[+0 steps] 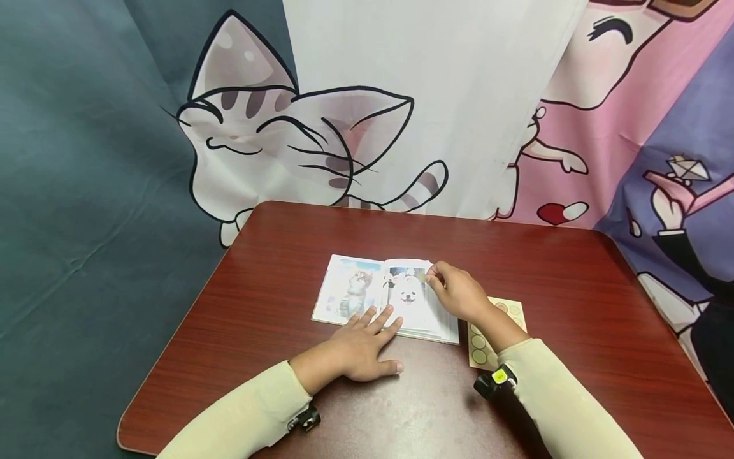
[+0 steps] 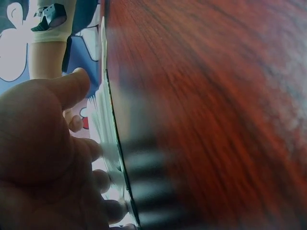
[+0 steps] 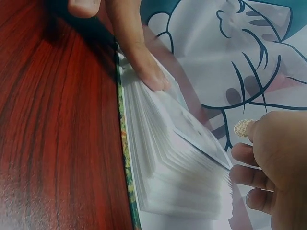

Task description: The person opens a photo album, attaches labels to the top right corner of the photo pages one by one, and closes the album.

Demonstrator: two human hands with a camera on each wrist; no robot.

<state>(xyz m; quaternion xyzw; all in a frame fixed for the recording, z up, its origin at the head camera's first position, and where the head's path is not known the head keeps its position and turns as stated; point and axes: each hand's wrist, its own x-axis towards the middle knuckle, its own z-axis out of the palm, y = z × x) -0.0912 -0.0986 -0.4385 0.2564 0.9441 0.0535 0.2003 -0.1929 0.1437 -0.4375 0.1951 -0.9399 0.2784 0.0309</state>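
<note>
An open photo album [image 1: 352, 290] lies on the table, a kitten picture on its left page and a white dog picture [image 1: 408, 294] on its right. My left hand [image 1: 361, 350] rests with spread fingers on the album's lower edge, near the middle fold. My right hand [image 1: 459, 293] is over the right page's upper corner. Between its thumb and finger it pinches a small round gold sticker [image 3: 244, 128], seen in the right wrist view. Partly hidden under the right forearm is a pale yellow sheet of round stickers [image 1: 478, 347].
The reddish-brown table [image 1: 241, 357] has rounded corners. Behind it hangs a printed cloth [image 1: 459, 64] with a cartoon cat. Small black cameras [image 1: 306, 419] are strapped to both sleeved wrists. From the side, the album's thick stack of pages [image 3: 168, 167] fans out.
</note>
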